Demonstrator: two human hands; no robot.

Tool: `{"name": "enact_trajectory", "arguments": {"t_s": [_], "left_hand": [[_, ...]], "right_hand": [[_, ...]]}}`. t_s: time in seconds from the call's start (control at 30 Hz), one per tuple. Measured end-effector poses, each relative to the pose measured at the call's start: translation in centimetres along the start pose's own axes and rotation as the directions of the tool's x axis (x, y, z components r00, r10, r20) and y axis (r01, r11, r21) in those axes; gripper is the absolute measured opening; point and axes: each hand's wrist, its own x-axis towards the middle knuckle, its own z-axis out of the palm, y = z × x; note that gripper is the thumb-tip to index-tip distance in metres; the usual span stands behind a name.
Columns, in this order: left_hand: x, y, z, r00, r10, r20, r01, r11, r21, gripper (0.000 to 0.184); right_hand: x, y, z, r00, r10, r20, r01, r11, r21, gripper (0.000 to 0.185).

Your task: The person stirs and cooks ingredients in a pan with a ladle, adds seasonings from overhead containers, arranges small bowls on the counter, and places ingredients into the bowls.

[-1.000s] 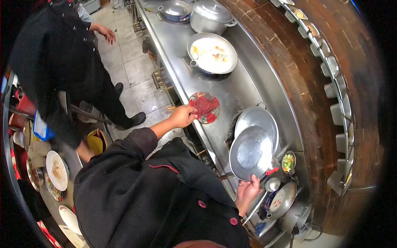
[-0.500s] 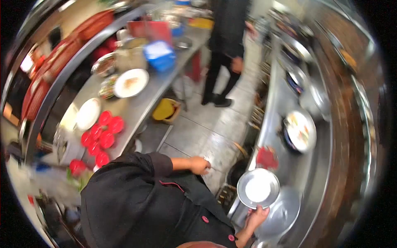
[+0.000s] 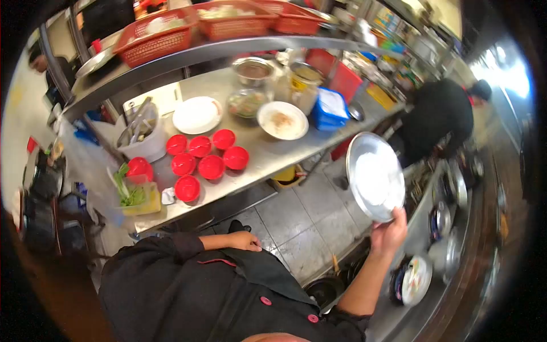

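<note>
Right hand (image 3: 389, 232) raised, fingers clamped on metal dish (image 3: 374, 175); left hand (image 3: 245, 241) low, fingers curled together.

**White Glare Upper Right, Curved Edges, Black Corners**

The middle of the frame is brightly lit, with a bluish-white light source (image 3: 509, 68) blown out at upper right. A white glare washes over the metal dish (image 3: 375, 178), right of centre. Softer sheen lies on the floor tiles (image 3: 293, 228), and small highlights dot the red bowls (image 3: 211, 167). Wide-angle distortion bends the shelf rail (image 3: 228, 52) into an arc. Black vignetting closes the corners; the far right and lower left look smeared and soft.
</note>
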Motion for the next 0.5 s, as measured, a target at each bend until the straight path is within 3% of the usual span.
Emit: {"name": "enact_trajectory", "arguments": {"t_s": [0.03,0.1,0.13,0.2,0.23,0.27,0.3,0.37,0.4,0.5], "left_hand": [[-0.5,-0.6,-0.8,0.999,-0.009,-0.041,0.009,1.000,-0.016,0.046],[-1.0,-1.2,-3.3,0.996,-0.033,-0.077,0.019,0.985,-0.173,0.046],[-1.7,-0.3,-5.1,0.994,-0.096,-0.047,0.078,0.956,-0.284,0.046],[-2.9,1.1,-7.5,0.996,-0.055,-0.066,0.026,0.924,-0.382,0.046],[-2.9,0.7,-8.8,0.995,-0.028,-0.091,-0.019,0.881,-0.473,0.046],[-2.7,-0.2,-9.7,0.997,-0.008,-0.082,-0.028,0.904,-0.426,0.044],[-2.4,0.0,-10.8,0.998,0.009,-0.055,-0.032,0.906,-0.422,0.044],[-3.4,1.4,-13.3,0.994,-0.076,-0.082,0.017,0.827,-0.562,0.041],[-3.7,1.8,-14.2,0.994,-0.077,-0.074,0.020,0.813,-0.582,0.041],[-4.1,2.8,-16.7,0.991,-0.111,-0.069,0.048,0.802,-0.595,0.039]], "right_hand": [[2.2,0.0,3.9,1.000,0.000,-0.005,0.000,0.999,0.047,0.019],[8.6,0.7,8.3,0.987,0.026,0.157,-0.040,0.996,0.085,0.016],[11.0,0.9,11.6,0.986,0.019,0.167,-0.029,0.998,0.062,0.016],[16.1,0.9,18.6,0.992,0.003,0.123,-0.011,0.998,0.066,0.015],[19.2,1.2,21.4,0.980,0.011,0.201,-0.029,0.995,0.091,0.015],[24.1,2.1,22.9,0.930,-0.009,0.367,-0.016,0.998,0.066,0.015],[25.2,2.4,27.1,0.962,-0.043,0.268,0.034,0.999,0.037,0.016],[30.3,3.2,32.2,0.965,-0.076,0.251,0.097,0.993,-0.073,0.016],[32.1,3.7,34.9,0.981,-0.065,0.185,0.075,0.996,-0.043,0.014],[39.2,5.4,39.5,0.970,-0.094,0.225,0.122,0.986,-0.112,0.025]]}}
